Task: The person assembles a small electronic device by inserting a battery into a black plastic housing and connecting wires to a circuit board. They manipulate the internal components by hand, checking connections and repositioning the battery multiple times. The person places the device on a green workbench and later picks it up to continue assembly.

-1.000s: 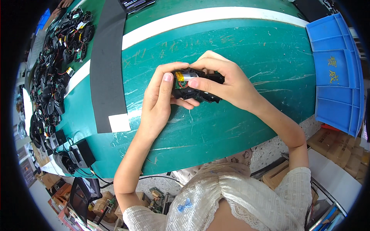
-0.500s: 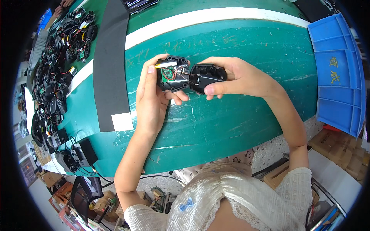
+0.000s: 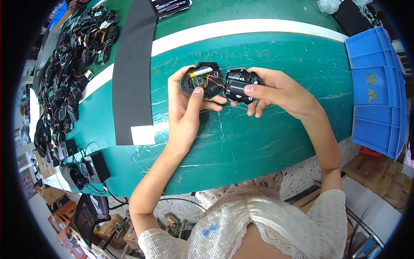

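Observation:
Over the green table, my left hand (image 3: 183, 110) grips one black plastic casing half (image 3: 212, 90), its open inside facing up. In it lie a small green circuit board (image 3: 199, 81), a silver battery cell (image 3: 202, 71) with yellow tape at one end, and red wires. My left thumb presses near the board. My right hand (image 3: 282, 93) holds the other black casing half (image 3: 235, 88), thumb on its inner face and fingers beneath. Thin wires (image 3: 219, 80) run across the narrow gap between the two halves, which stand apart side by side.
Many similar black housings with wires (image 3: 64, 86) are heaped at the left. A black mat strip (image 3: 134, 77) with a white square (image 3: 142, 135) lies beside my left arm. Blue bins (image 3: 377, 95) stand right, a phone-like screen (image 3: 170, 6) at the back, a black power box (image 3: 95, 167) front left.
Both hands have shifted slightly right with the casing halves. My left thumb has moved down from the battery's end to the circuit board. The right half has turned, showing more of its inside.

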A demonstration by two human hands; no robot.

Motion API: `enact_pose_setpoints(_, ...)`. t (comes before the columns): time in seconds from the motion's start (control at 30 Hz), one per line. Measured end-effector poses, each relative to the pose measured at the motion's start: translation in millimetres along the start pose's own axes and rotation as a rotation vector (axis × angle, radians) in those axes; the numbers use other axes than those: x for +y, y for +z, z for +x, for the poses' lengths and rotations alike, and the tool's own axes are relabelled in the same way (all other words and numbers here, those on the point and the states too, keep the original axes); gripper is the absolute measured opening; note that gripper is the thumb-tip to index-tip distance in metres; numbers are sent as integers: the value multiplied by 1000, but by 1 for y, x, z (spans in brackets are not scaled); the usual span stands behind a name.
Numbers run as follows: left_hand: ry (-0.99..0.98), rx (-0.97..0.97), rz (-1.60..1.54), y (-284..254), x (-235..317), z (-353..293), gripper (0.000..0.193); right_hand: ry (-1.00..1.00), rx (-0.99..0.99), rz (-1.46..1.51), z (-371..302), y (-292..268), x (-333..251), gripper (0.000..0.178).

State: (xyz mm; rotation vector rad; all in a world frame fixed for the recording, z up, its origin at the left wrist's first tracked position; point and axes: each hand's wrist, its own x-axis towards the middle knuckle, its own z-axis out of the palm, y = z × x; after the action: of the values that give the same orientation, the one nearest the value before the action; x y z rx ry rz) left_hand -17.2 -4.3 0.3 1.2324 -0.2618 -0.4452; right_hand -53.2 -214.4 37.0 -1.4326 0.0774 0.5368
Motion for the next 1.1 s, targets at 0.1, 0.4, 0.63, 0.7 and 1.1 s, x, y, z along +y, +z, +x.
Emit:
enact_pose_setpoints(0.1, 46, 3, 59, 2, -1, 0, 39, -62, 58, -34, 2, -2, 5, 37)
enact_pose_setpoints(0.4, 17, 57, 100, 5, 0, -1, 40, -161, 65, -106, 1, 3, -1, 39)
enact_pose_setpoints(0.63, 30, 34, 86, 4, -3, 1, 49, -2, 61, -18, 3, 2, 7, 50)
enact_pose_setpoints(0.7, 57, 36, 77, 6, -4, 0, 52, -13, 53, 4, 3, 2, 9, 49)
enact_pose_setpoints(1.1, -32, -54, 23, 1, 3, -5, 62, 47, -11, 223, 2, 6, 6, 48)
